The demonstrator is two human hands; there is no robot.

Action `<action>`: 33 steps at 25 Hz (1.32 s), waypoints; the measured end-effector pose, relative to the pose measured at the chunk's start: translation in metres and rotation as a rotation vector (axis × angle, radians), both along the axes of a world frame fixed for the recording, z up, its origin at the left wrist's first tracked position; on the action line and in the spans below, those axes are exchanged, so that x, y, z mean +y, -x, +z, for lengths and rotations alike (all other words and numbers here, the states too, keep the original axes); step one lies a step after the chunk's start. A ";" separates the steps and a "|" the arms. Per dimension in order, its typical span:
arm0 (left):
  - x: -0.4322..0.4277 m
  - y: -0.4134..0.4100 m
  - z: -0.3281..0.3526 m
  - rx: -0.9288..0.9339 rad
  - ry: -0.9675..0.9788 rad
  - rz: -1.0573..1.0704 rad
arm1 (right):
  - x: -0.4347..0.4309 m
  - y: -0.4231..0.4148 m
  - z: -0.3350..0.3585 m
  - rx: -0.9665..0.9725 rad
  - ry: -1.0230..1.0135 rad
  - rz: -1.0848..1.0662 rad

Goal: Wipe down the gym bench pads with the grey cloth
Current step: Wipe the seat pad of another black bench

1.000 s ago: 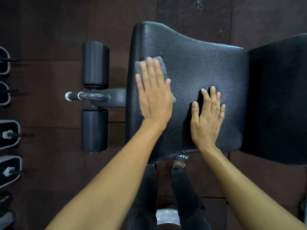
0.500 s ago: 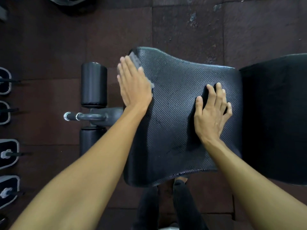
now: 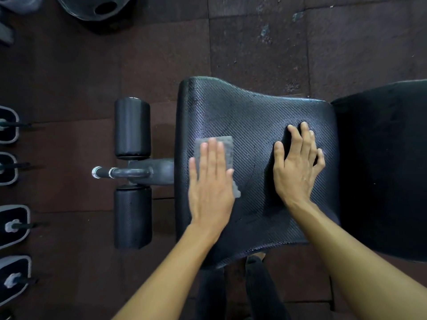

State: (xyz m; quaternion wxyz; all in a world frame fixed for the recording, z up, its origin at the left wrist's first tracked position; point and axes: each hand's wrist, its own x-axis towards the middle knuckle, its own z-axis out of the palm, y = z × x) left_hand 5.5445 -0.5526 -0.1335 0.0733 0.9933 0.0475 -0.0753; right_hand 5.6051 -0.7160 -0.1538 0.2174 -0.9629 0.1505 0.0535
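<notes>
Pressing the grey cloth (image 3: 225, 145) flat w/ my left hand (image 3: 211, 183), fingers straight, near the seat pad's (image 3: 249, 107) left edge, right hand (image 3: 298, 167) loosely spread by its right edge, I reckon the cloth cd slip off the left edge if I overshoot.

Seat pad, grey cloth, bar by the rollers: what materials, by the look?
Seat pad: probably vinyl or synthetic leather, black, diagonal embossed weave, slight sheen. Grey cloth: soft matte fabric, maybe microfibre; uneven edge. Bar: metal by its look, dull grey tube with shiny end.
</notes>
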 end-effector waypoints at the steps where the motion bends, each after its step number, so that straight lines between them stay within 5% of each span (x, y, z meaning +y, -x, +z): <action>1: 0.007 -0.001 0.001 0.004 0.002 0.069 | 0.000 0.000 0.000 0.000 0.002 -0.003; 7: 0.051 -0.139 -0.004 0.022 0.442 0.622 | 0.003 0.001 -0.002 -0.017 0.037 -0.016; 11: 0.019 -0.175 -0.009 -0.060 0.192 0.404 | 0.004 0.000 -0.004 -0.012 0.048 -0.014; 16: -0.017 -0.114 -0.014 -0.100 0.083 0.022 | 0.003 0.001 -0.004 -0.022 0.065 -0.008; 21: -0.003 -0.060 -0.005 -0.074 0.066 0.162 | 0.003 0.000 0.000 0.006 0.034 -0.005; 25: 0.009 -0.050 0.019 -0.060 0.459 0.178 | 0.019 -0.006 0.020 0.033 -0.091 -0.042; 29: 0.051 -0.056 0.026 -0.225 0.545 0.349 | 0.092 0.000 0.052 -0.068 -0.260 0.266; 33: 0.079 -0.058 0.023 -0.176 0.524 0.369 | 0.149 0.002 0.037 0.039 -0.111 0.333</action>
